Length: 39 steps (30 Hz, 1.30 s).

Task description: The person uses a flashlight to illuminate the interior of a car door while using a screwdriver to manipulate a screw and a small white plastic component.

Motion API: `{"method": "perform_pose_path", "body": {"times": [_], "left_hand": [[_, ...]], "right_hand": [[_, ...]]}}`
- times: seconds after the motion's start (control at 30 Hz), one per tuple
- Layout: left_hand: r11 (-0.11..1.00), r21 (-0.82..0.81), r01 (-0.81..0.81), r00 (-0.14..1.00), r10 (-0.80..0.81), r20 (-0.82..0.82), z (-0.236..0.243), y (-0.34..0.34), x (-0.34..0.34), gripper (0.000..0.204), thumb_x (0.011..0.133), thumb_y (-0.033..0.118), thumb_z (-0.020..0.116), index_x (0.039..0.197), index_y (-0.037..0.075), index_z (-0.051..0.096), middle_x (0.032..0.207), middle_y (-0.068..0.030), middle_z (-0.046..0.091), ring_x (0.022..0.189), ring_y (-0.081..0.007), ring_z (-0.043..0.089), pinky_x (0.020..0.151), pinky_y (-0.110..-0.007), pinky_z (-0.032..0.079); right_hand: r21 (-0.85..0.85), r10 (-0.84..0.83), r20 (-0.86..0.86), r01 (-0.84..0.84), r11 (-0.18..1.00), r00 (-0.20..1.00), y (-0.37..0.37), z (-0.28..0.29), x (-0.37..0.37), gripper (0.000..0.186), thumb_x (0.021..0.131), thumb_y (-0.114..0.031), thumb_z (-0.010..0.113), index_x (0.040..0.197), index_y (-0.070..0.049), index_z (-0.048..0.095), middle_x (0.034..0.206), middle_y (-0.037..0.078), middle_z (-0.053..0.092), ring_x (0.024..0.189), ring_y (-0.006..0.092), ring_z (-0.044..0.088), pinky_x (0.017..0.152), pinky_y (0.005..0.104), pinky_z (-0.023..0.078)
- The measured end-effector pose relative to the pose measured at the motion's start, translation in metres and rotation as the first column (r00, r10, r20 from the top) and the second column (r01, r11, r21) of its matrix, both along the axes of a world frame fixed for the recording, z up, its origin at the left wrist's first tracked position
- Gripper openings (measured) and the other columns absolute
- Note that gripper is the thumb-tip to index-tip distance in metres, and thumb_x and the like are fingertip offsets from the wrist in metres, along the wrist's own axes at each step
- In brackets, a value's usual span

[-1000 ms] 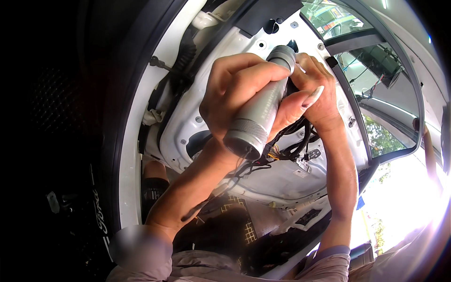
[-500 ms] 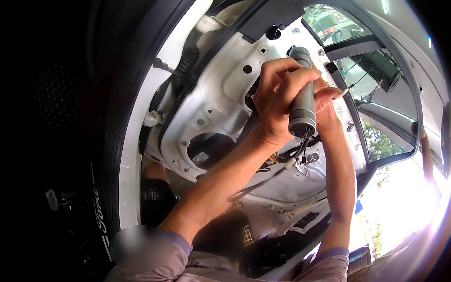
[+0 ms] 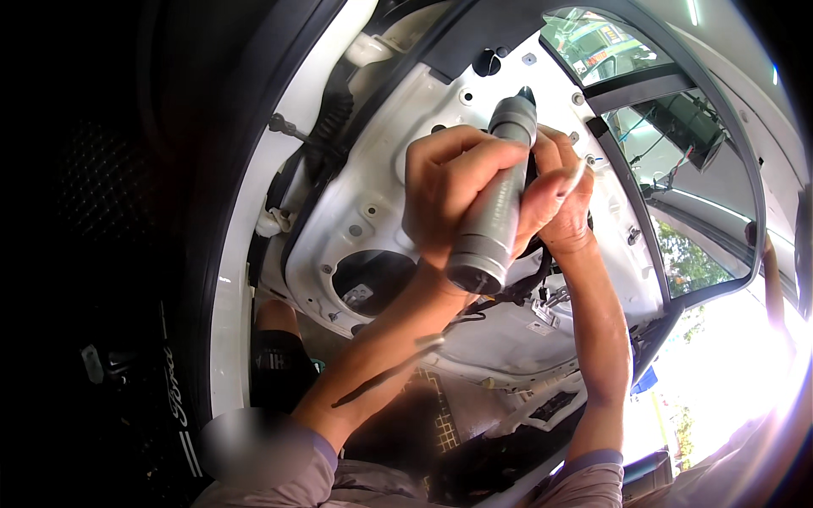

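At a vehicle's doorway (image 3: 237, 245), a white door panel (image 3: 381, 186) stood with its inner metal bare; before it, the left hand (image 3: 445, 182) was wrapped around a grey cylindrical tool (image 3: 493, 212), fingers curled over one side and thumb along the other; the tool tilted, its blunt rear end toward the viewer and its collared end toward the panel's upper part. Behind the tool was the right hand (image 3: 567, 216), close to the panel; its fingers were partly hidden, so whether they grasped anything could not be told. A cord (image 3: 373, 385) with a pale connector (image 3: 430, 340) crossed in front of the left forearm (image 3: 406, 322), seeming to lead from the tool's rear end.

By judgement, the work looked partway along; no trim covered the panel's holes, and a black wiring harness (image 3: 535, 282) hung exposed below the hands; the tool's working end could not be made out, so what was left at that spot was unclear.

Counted, there were two working hands, one tool and one cord; one large dark opening (image 3: 373, 284) low in the panel; two panes, a small quarter pane (image 3: 605, 42) and a larger window (image 3: 690, 199); one further arm (image 3: 775, 275) near the right edge; smaller holes were several, some perhaps covered, so their total was uncertain.
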<state>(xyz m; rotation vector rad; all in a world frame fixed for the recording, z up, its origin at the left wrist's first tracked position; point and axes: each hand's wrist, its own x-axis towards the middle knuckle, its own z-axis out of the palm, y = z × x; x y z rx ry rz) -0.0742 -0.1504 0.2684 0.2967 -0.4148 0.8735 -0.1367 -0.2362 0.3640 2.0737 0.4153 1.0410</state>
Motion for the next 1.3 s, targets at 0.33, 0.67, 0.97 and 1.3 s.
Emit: {"method": "perform_pose_path", "body": {"times": [0.33,0.67,0.97,1.3], "left_hand": [[1.000,0.010,0.020,1.000,-0.020,0.006,-0.011,0.003,-0.002,0.039,0.071,0.019,0.093,0.100,0.007,0.070,0.095,-0.0062,0.066,0.087,-0.0224,0.059,0.073,-0.032,0.050],[1.000,0.014,0.013,1.000,-0.014,0.018,-0.016,0.005,0.000,0.042,0.070,0.019,0.094,0.102,0.007,0.070,0.092,-0.0055,0.067,0.085,-0.0221,0.060,0.072,-0.032,0.050],[1.000,0.013,-0.019,0.999,0.018,0.035,-0.015,0.005,0.003,0.043,0.069,0.021,0.094,0.102,0.008,0.070,0.093,-0.0056,0.065,0.085,-0.0213,0.060,0.072,-0.031,0.050],[1.000,0.007,-0.010,0.999,0.010,0.046,-0.016,0.007,0.006,0.043,0.069,0.020,0.094,0.102,0.008,0.069,0.096,-0.0066,0.063,0.084,-0.0208,0.059,0.070,-0.031,0.050]], "right_hand": [[0.152,-0.017,-0.174,0.044,0.987,0.985,0.002,0.004,0.000,0.031,0.075,-0.015,0.077,0.098,0.000,0.064,0.118,0.020,0.060,0.099,0.0371,0.064,0.078,0.0402,0.058],[0.159,-0.062,-0.027,0.065,0.985,0.998,0.006,-0.006,-0.003,0.036,0.079,-0.003,0.073,0.114,0.000,0.063,0.105,0.017,0.059,0.085,0.0343,0.067,0.068,0.0408,0.057],[0.053,0.013,-0.189,-0.003,0.999,0.982,0.005,0.009,0.001,0.042,0.070,-0.011,0.077,0.108,0.002,0.066,0.104,0.016,0.067,0.090,0.0336,0.066,0.075,0.0402,0.056],[0.172,-0.043,-0.125,0.065,0.983,0.991,0.003,0.002,0.003,0.030,0.071,0.005,0.067,0.099,-0.005,0.065,0.118,0.017,0.057,0.096,0.0335,0.063,0.080,0.0412,0.056]]}}
